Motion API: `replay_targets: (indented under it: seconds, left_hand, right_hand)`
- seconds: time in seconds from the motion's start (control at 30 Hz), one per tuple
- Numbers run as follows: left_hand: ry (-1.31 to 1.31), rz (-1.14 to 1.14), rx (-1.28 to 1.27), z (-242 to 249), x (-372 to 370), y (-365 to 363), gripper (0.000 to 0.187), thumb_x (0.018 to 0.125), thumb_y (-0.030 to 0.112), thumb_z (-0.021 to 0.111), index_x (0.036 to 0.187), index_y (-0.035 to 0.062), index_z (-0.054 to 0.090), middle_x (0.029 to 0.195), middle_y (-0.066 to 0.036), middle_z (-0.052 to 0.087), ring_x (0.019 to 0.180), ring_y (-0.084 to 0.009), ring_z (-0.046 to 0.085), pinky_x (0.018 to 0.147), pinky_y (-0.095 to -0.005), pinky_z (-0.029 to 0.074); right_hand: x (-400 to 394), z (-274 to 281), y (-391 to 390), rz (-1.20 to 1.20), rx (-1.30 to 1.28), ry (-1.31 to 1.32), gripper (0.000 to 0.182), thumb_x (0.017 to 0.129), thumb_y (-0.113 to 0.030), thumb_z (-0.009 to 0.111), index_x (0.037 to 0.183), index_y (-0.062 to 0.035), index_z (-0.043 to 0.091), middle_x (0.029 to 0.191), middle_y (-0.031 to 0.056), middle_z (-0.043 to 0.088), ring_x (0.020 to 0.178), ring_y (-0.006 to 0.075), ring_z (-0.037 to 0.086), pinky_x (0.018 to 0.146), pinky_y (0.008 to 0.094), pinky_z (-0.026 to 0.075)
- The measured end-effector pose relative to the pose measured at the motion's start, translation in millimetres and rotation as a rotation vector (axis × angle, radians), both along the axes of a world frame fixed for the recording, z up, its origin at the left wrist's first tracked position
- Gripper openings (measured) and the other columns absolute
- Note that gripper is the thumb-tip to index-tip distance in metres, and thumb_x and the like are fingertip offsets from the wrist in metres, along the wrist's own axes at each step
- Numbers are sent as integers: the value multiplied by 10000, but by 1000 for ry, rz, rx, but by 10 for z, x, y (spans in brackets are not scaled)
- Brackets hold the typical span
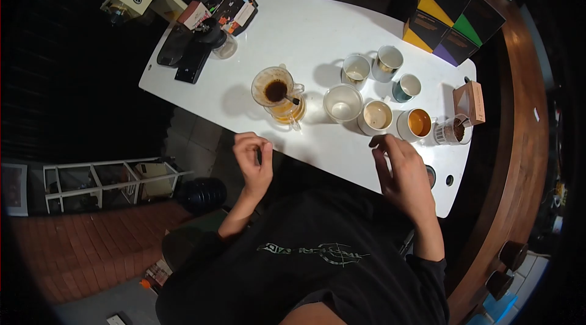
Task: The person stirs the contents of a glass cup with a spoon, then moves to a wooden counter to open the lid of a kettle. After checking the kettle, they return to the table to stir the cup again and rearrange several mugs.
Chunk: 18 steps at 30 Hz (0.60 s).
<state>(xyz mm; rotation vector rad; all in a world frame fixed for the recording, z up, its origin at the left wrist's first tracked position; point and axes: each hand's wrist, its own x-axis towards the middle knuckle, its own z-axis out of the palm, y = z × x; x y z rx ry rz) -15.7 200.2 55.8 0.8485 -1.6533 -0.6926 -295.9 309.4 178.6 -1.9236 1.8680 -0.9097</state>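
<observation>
My left hand [253, 163] is raised before the table's front edge, below the glass dripper; its fingers are loosely curled, the thumb stands apart, and nothing shows in it. My right hand [403, 172] hovers at the front edge near the cups, fingers bent, thumb apart, holding nothing visible. The dripper [261, 81], with dark coffee grounds and a dark-handled spoon [292, 99] in it, sits on a glass server [289, 116] containing amber liquid. Closest to my right hand are a cup with pale tan contents [376, 117] and a cup of amber liquid [419, 123].
On the white table [293, 26] stand a clear glass [343, 104], several more mugs, a jar of grounds [452, 131] and a cardboard box [469, 103]. Black boxes with coloured corners [452, 20] occupy the back right. A grinder [221, 43] and dark boxes are back left.
</observation>
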Motion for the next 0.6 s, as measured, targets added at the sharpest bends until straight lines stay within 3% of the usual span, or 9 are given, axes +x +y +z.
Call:
replay_targets:
  seconds: [0.07, 0.13, 0.17, 0.27, 0.33, 0.4, 0.5, 0.6]
  left_hand:
    - [104, -36, 9, 25, 65, -281, 386, 942, 124, 690, 1203, 39, 418, 1108, -95, 428, 880, -176, 524, 799, -300, 455]
    - [64, 6, -26, -37, 189, -590, 669, 875, 253, 791, 1336, 34, 358, 1195, -117, 460, 1018, -212, 528, 899, -351, 439]
    - [68, -6, -25, -67, 232, -702, 669, 875, 253, 791, 1336, 34, 358, 1195, -117, 460, 1018, -212, 528, 899, -351, 439]
    - [-20, -152, 186, -151, 334, -1035, 906, 783, 413, 858, 1414, 16, 343, 1309, -130, 464, 1192, -248, 519, 1027, -408, 403]
    - [-74, -231, 201, -220, 352, -1203, 938, 763, 442, 864, 1421, 18, 349, 1325, -132, 464, 1220, -256, 509, 1045, -413, 397]
    - [-181, -320, 200, -252, 357, -1339, 1011, 716, 509, 872, 1442, 21, 363, 1360, -144, 463, 1286, -293, 475, 1082, -443, 386]
    - [-322, -395, 120, -331, 374, -1554, 1011, 719, 512, 869, 1441, 13, 365, 1365, -153, 459, 1304, -322, 451, 1095, -465, 377]
    - [-301, -478, 82, -416, 345, -1681, 986, 721, 475, 876, 1441, 20, 379, 1378, -172, 450, 1322, -352, 426, 1107, -474, 371]
  right_hand:
    - [156, 4, -12, -12, -6, -85, 150, 882, -52, 675, 946, 5, 551, 825, 154, 630, 755, 364, 617, 683, 457, 483]
    - [366, -33, -91, -76, 13, -161, 160, 889, -74, 686, 935, 6, 555, 818, 151, 635, 747, 358, 622, 676, 437, 485]
    - [481, -62, -151, -129, 32, -239, 175, 897, -96, 697, 924, 7, 558, 811, 147, 639, 739, 352, 627, 669, 418, 488]
    - [792, -170, -476, -249, -20, -381, 217, 908, -154, 713, 894, 8, 569, 754, 123, 625, 682, 271, 616, 646, 357, 477]
    - [953, -330, -693, -358, -2, -466, 252, 908, -199, 722, 881, 1, 569, 693, 94, 588, 643, 186, 566, 615, 322, 448]
    - [1047, -532, -872, -367, 19, -502, 265, 910, -212, 722, 875, 0, 566, 677, 89, 571, 630, 177, 545, 600, 318, 434]
    - [1190, -713, -1064, -402, 51, -538, 293, 919, -238, 718, 862, -2, 554, 631, 69, 515, 591, 149, 478, 564, 309, 394]
    - [1345, -797, -1191, -484, -27, -568, 305, 922, -247, 719, 857, -4, 547, 613, 61, 499, 568, 143, 456, 549, 305, 373]
